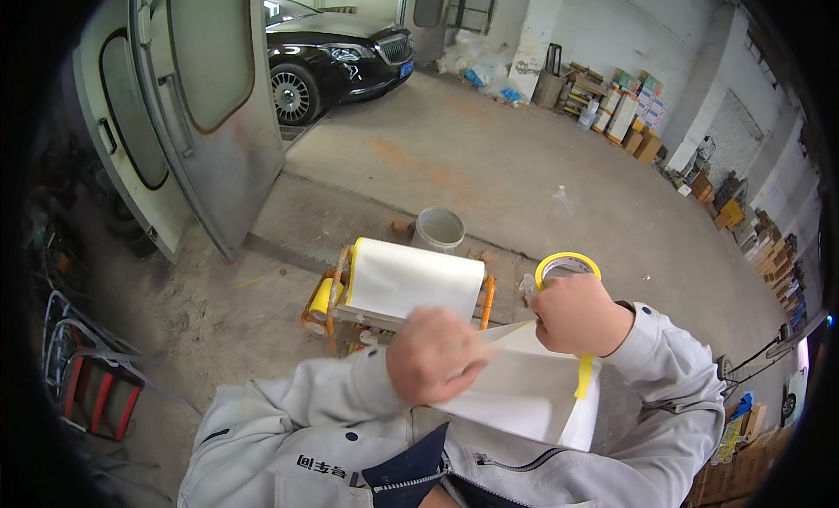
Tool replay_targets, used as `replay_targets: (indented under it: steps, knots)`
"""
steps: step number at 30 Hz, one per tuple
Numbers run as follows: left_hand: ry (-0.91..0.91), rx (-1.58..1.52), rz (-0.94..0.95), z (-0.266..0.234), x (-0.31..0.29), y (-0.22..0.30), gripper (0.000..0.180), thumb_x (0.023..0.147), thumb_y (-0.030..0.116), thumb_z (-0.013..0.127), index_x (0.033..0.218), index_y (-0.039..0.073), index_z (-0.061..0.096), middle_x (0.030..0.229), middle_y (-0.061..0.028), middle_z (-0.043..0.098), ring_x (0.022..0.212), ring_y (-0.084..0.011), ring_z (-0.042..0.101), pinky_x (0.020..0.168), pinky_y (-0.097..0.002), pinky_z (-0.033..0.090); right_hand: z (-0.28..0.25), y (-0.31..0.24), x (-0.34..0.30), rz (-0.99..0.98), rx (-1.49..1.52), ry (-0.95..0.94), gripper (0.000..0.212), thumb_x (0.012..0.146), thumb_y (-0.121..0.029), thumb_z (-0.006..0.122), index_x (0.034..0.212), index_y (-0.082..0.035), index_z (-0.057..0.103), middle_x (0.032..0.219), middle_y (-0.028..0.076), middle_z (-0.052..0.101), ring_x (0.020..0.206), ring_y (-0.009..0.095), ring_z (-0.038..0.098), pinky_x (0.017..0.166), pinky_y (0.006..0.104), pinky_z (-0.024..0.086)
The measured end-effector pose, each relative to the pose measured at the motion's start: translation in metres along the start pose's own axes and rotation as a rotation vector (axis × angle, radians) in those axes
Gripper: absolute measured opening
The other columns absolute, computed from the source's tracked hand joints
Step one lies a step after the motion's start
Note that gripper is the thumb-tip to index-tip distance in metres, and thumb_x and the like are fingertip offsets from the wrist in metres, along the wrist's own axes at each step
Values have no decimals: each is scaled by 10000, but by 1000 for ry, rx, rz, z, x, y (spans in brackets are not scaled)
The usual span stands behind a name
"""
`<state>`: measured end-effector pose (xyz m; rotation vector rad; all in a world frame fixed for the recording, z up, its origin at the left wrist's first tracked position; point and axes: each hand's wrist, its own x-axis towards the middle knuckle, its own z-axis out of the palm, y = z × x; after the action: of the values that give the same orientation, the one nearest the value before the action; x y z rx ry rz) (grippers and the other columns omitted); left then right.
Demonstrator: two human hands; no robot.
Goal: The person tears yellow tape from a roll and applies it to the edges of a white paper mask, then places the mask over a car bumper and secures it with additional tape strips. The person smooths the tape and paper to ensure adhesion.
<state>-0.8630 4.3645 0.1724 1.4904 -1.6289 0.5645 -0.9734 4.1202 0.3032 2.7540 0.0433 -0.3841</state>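
Step in hand looks like tape work on the white sheet point(516, 394), my read from the pose. Right hand point(574, 314) is closed in a fist at the near edge of the yellow tape roll point(569, 256), seems to be gripping it; roll stands up past the knuckles on the far side. Left hand point(437, 355) is to its left, fingers curled, but it's motion-blurred, so can't tell if anything is pinched there.

Sheet is near, below and between the hands, just in front of the jacket point(332, 412), bent with its right part folded up. A yellow strip point(583, 377) sits along that right part, just nearer than the right fist. Left of the sheet and farther out, an orange stand point(488, 303) carries a white roll point(415, 276) with a yellow edge on its left; smaller yellow roll point(323, 297) low on the stand's left. Bucket point(440, 230) right behind.

Next move, judging from this: calls for a firm hold on the tape roll, the left hand on a free tape end or sheet edge, and sheet kept flat so tape doesn't crease or stick to itself
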Motion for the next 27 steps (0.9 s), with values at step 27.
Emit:
replay_targets:
  steps: [27]
  knots:
    - [-187,23,-487,62,-23,-47,117,837,121,765,950,112,737,940,-95,744,844,-331,758,730,-428,617,28,24,-62,-134,-273,639,107,834,-163,793,818,-126,694,865,31,578,755,197,667,622,368,538]
